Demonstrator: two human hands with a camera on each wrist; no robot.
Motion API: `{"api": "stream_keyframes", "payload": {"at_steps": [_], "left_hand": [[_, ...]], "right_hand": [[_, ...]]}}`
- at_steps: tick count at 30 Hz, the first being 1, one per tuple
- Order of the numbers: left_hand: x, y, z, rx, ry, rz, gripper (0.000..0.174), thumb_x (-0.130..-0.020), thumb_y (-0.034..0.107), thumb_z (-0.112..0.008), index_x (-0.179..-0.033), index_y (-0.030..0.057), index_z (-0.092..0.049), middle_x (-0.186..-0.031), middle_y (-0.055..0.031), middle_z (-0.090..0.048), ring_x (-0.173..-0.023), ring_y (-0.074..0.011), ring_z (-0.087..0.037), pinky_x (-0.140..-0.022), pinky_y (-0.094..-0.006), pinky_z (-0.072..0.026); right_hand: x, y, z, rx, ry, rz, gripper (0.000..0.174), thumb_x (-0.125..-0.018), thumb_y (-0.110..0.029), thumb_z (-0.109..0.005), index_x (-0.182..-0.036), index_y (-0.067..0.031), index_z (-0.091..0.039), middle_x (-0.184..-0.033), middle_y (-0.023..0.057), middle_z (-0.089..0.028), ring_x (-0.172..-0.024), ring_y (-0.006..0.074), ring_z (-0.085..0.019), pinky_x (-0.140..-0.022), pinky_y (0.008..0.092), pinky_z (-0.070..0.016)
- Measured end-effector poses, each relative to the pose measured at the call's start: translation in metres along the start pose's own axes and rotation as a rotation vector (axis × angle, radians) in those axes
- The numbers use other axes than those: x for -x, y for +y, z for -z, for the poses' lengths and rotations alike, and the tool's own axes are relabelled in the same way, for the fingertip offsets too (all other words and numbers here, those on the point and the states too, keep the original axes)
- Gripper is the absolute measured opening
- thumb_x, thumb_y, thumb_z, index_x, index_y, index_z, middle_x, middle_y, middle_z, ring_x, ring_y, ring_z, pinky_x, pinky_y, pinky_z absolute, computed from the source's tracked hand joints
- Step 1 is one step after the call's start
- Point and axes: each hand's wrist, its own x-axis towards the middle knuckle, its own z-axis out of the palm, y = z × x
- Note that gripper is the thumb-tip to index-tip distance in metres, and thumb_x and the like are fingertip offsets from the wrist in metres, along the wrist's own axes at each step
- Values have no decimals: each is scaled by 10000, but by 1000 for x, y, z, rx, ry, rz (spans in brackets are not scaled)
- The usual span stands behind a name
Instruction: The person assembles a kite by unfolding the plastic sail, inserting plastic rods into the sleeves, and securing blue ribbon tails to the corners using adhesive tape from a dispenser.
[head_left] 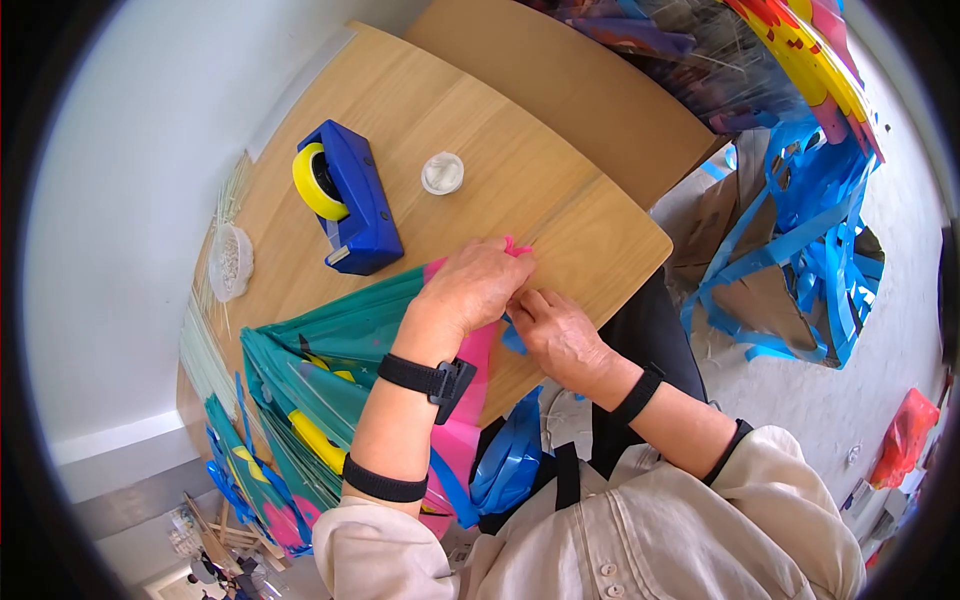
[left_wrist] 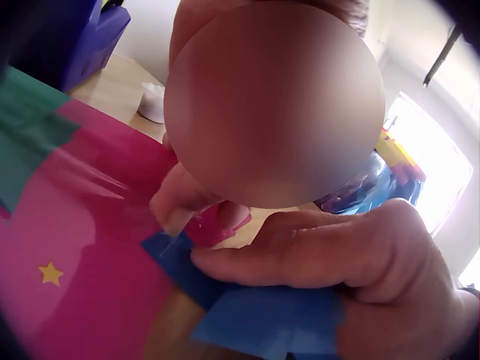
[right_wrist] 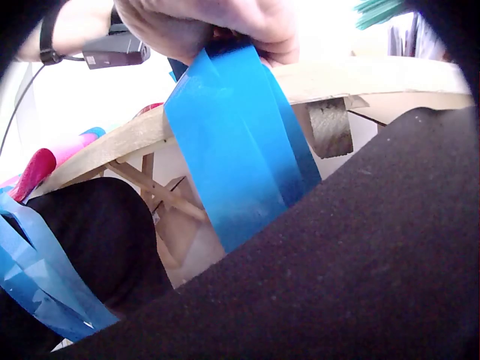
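A green and pink printed plastic sheet [head_left: 345,318], kite-like, spreads from the table's left side toward both hands. My left hand [head_left: 470,285] holds its pink end near the table's right edge. In the left wrist view its fingertips press where a blue ribbon [left_wrist: 274,319] end overlaps the pink film [left_wrist: 97,247]. My right hand [head_left: 562,338] pinches that ribbon close beside the left fingertips, thumb on top. In the right wrist view the ribbon [right_wrist: 232,142] hangs from the right hand [right_wrist: 225,26] past the table edge. A round blur hides part of the left hand.
Behind the hands stand a blue tape dispenser [head_left: 365,190] with yellow tape [head_left: 318,185] and a small white cup [head_left: 442,173]. A white bowl [head_left: 232,262] and thin pale rods [head_left: 207,350] lie along the wall. Beyond the table's right edge is a box of blue ribbons [head_left: 830,270].
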Motion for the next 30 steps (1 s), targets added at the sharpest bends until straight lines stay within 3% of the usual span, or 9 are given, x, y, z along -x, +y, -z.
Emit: {"api": "stream_keyframes", "payload": {"at_steps": [7,9,13,16,19,21,25,27,30], "left_hand": [[0,4,-3,-53,39,6,326,-635,-14,-676,-940,44,-575,-900,-179,-608,-897,-383,-585,-722,-457,-477],[0,8,0,-159,-12,135,382,-635,23,-725,-979,23,-558,-898,-189,-616,-921,-384,-587,-730,-465,-475],[9,-11,-3,-130,48,190,431,-635,70,-775,-988,1,-538,-877,-204,-621,-900,-390,-596,-714,-473,-478],[23,-17,-2,-8,226,209,443,-640,99,-803,-978,10,-530,-784,-188,-604,-857,-376,-600,-699,-438,-485],[37,-14,3,268,252,378,346,-692,48,-762,-924,9,-508,-870,-193,-614,-843,-365,-606,-722,-439,-490],[49,-12,3,446,435,500,353,-699,12,-739,-967,21,-511,-906,-166,-609,-879,-355,-599,-765,-423,-493],[69,-6,-1,370,584,361,423,-706,-43,-667,-1099,36,-530,-987,-140,-620,-962,-343,-591,-857,-415,-482],[76,2,1,303,556,196,581,-685,-85,-604,-1241,53,-505,-1075,-125,-629,-1016,-340,-582,-931,-403,-457],[92,16,8,373,428,203,716,-646,-93,-581,-1334,63,-462,-1123,-133,-638,-1084,-352,-581,-1039,-393,-388]], "right_hand": [[-1,1,0,33,43,23,266,-755,-77,-590,-987,43,-642,-912,118,-568,-904,269,-568,-797,352,-485],[-1,0,0,51,69,34,255,-751,-75,-588,-973,39,-642,-912,116,-569,-902,265,-568,-798,348,-485],[-1,0,-1,53,51,38,260,-754,-70,-584,-986,37,-636,-909,113,-569,-892,265,-571,-795,350,-485],[-1,0,1,45,23,23,272,-758,-65,-579,-1006,37,-625,-901,109,-566,-881,265,-574,-787,357,-485],[1,3,4,16,47,28,251,-740,-58,-592,-978,19,-614,-890,112,-558,-869,277,-573,-775,364,-486],[2,6,9,-103,45,75,215,-710,-54,-605,-918,2,-593,-881,118,-549,-844,296,-571,-752,374,-486],[6,1,25,-122,46,154,193,-687,-61,-608,-867,-6,-563,-857,123,-534,-820,307,-569,-717,388,-486],[8,-9,36,-164,82,286,210,-686,-72,-603,-877,2,-563,-835,125,-522,-803,302,-567,-689,391,-487],[13,-26,49,-182,108,396,235,-686,-90,-601,-902,-1,-580,-863,132,-541,-827,301,-577,-707,377,-498]]}}
